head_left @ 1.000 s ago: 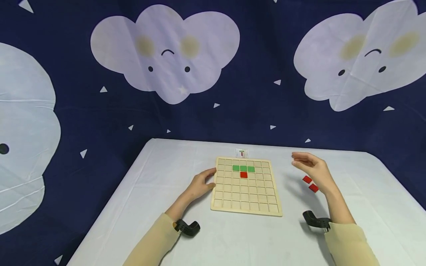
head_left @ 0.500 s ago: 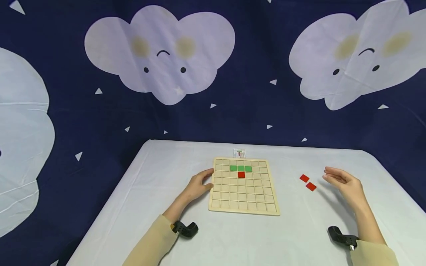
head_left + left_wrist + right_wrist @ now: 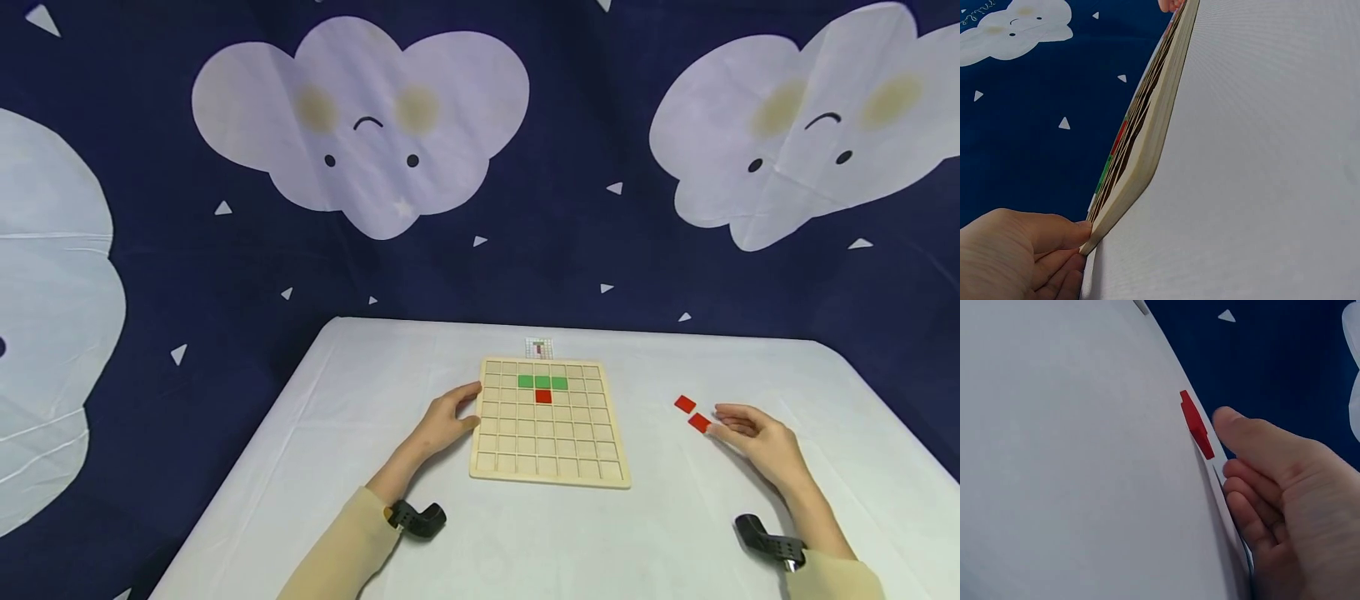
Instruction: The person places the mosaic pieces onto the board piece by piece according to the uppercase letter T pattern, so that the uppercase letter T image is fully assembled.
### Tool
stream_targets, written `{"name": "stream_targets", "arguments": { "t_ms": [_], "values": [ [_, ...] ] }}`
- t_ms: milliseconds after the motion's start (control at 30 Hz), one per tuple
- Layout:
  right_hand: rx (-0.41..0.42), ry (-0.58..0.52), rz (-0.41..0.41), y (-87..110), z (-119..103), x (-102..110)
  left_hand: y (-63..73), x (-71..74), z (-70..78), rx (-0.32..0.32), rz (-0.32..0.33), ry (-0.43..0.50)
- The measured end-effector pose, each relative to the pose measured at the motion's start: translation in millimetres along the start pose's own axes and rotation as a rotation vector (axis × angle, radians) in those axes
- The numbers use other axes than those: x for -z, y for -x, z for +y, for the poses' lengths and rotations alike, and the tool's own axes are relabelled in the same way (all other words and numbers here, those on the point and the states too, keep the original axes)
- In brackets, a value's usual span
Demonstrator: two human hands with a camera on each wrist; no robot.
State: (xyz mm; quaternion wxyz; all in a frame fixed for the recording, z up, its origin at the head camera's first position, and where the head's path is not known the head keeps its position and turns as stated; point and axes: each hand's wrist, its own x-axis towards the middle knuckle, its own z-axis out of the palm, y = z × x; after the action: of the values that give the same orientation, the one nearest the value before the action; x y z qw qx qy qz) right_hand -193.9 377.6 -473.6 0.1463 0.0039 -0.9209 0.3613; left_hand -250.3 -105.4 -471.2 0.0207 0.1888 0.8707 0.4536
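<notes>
A square wooden grid board (image 3: 550, 450) lies on the table, with three green tiles (image 3: 542, 382) in a row and a red tile (image 3: 543, 397) under the middle one. My left hand (image 3: 442, 421) rests at its left edge, thumb and fingers touching the side; the left wrist view shows the thumb (image 3: 1066, 232) against the edge. To the right of the board lie two loose red tiles, a farther one (image 3: 685, 404) and a nearer one (image 3: 699, 422). My right hand (image 3: 768, 446) is just right of them, fingers loosely bent, thumb tip close to the nearer tile.
A small printed grid card (image 3: 538, 348) with a coloured T shape sits behind the board. White cloth covers the table (image 3: 360, 383), and a dark blue curtain (image 3: 585, 208) with clouds hangs behind it. Each wrist wears a black camera mount (image 3: 768, 542).
My right hand moved right, away from above the loose red tiles, then came down and back left beside the nearer one. My left hand stays at the board's edge.
</notes>
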Motion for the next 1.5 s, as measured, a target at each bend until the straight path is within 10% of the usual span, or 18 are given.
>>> {"name": "stream_targets", "arguments": {
  "t_ms": [533, 767, 1133, 1500],
  "values": [
    [0.128, 0.093, 0.059, -1.4, -2.4, -10.6, -0.1, 0.9, -0.3, -0.009, 0.007, -0.004],
    [0.080, -0.062, 0.097, -6.2, -11.1, 1.5, -1.3, 1.1, 0.2, -0.007, 0.010, 0.001],
    [0.089, -0.356, 0.071, -30.5, -51.2, 7.7, -2.5, 3.7, -2.0, -0.020, 0.016, -0.005],
    [0.189, -0.419, -0.042, -46.6, -119.9, -49.5, 2.7, 0.3, -1.2, -0.026, -0.001, 0.000]
  ]
}}
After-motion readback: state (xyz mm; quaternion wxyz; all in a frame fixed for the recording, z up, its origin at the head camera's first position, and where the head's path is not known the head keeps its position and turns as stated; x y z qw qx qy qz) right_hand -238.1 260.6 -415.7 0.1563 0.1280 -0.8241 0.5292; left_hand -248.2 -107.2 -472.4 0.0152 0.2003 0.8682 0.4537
